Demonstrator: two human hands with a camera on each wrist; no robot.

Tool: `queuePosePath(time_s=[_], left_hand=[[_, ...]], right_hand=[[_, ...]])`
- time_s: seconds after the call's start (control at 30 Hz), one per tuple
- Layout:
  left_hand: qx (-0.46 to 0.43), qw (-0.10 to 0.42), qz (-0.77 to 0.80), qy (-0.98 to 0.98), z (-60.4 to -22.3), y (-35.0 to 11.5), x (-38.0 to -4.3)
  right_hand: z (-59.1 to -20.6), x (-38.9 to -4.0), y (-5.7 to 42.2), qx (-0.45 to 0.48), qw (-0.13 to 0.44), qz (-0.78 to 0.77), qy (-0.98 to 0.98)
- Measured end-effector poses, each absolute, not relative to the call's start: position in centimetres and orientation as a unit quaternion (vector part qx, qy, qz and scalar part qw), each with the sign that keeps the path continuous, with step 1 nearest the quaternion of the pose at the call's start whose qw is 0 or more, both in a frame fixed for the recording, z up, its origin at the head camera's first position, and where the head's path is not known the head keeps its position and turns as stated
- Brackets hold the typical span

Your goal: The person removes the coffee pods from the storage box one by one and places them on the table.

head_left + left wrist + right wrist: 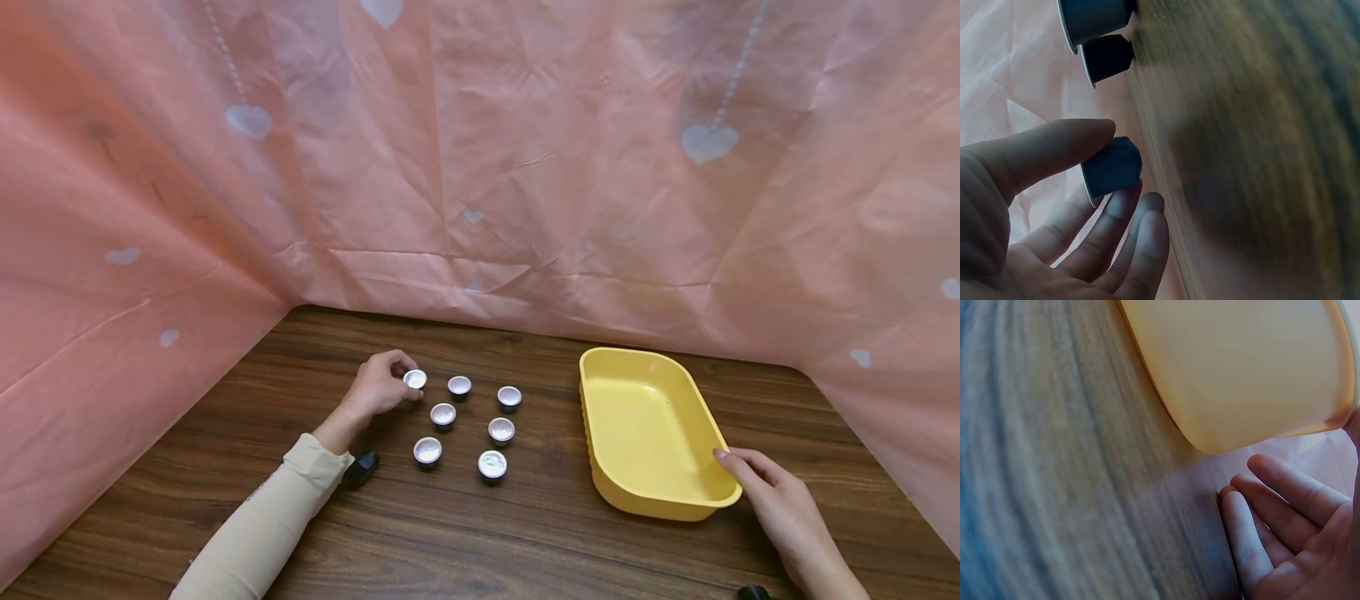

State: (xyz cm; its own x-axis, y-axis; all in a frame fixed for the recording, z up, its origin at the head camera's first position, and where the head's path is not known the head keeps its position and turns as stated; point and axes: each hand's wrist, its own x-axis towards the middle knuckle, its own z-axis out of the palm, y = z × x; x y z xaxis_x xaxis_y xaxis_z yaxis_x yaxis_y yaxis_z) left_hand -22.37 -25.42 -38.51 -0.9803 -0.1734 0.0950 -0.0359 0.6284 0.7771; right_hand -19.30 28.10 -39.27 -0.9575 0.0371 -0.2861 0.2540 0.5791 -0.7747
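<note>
My left hand pinches a coffee capsule at the far left of a group of capsules. In the left wrist view this capsule has a dark blue body, with the thumb on one side and fingertips on the other, close over the wood. Several more foil-lidded capsules stand upright to its right, among them a near one. My right hand is at the near right corner of a yellow tub, thumb over its rim. Its other fingers extend outside the tub wall, apart from it.
Everything stands on a dark wooden table. Pink cloth with heart prints rises behind it and along the sides. A small black object lies by the left sleeve, and another shows at the bottom edge near the right wrist.
</note>
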Motion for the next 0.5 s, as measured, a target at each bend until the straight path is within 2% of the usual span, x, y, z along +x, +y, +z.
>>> queuePosePath(time_s=[0.5], left_hand=[[0.07,0.05,-0.429,-0.899,-38.92,-25.24,-22.42]], right_hand=[[-39.26,-19.25,28.1,0.085,0.125,-0.454,0.878]])
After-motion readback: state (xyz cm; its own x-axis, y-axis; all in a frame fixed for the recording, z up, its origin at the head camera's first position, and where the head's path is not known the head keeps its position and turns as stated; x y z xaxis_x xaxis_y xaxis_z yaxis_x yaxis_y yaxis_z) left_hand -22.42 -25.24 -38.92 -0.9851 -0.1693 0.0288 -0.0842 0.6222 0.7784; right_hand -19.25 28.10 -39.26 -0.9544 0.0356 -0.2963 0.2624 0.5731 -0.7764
